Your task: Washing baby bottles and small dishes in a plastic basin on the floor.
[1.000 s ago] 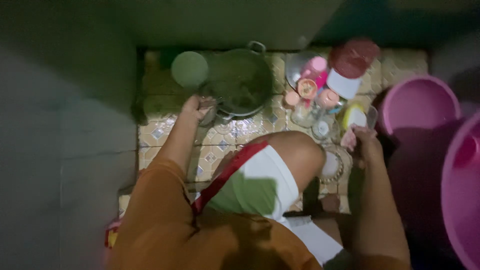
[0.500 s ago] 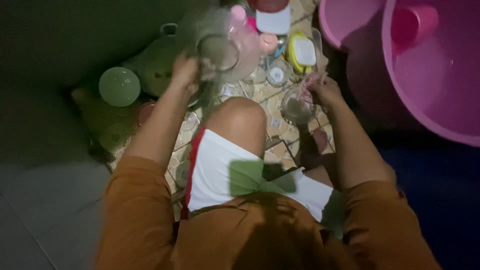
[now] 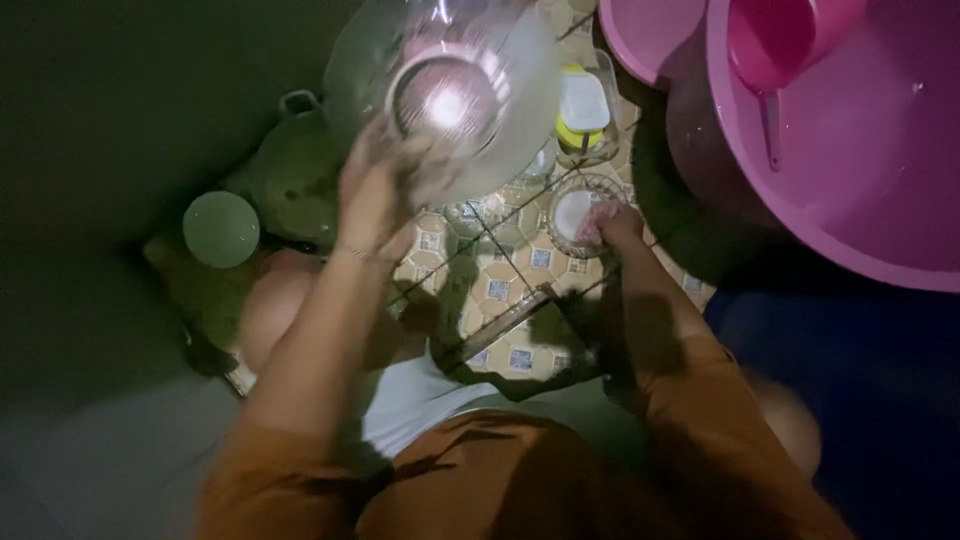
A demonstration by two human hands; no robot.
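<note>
My left hand (image 3: 385,180) holds up a large clear glass bowl (image 3: 455,90), lifted close to the camera and tilted, its base catching light. My right hand (image 3: 612,225) reaches down to a small clear glass dish (image 3: 568,205) on the patterned tile floor (image 3: 500,290), fingers on its rim with something pale pink in them. Both arms wear orange sleeves. My knees show either side of the tiles.
A dark metal pot (image 3: 295,170) with a handle and a round pale green lid (image 3: 220,228) sit at the left. A yellow container with a white lid (image 3: 582,110) stands behind the dish. Big pink basins (image 3: 860,190) with a pink scoop (image 3: 775,45) fill the right.
My left hand has lifted the glass bowl up off the floor toward the camera. My right hand stayed at the small glass dish. The view shifted and moved closer.
</note>
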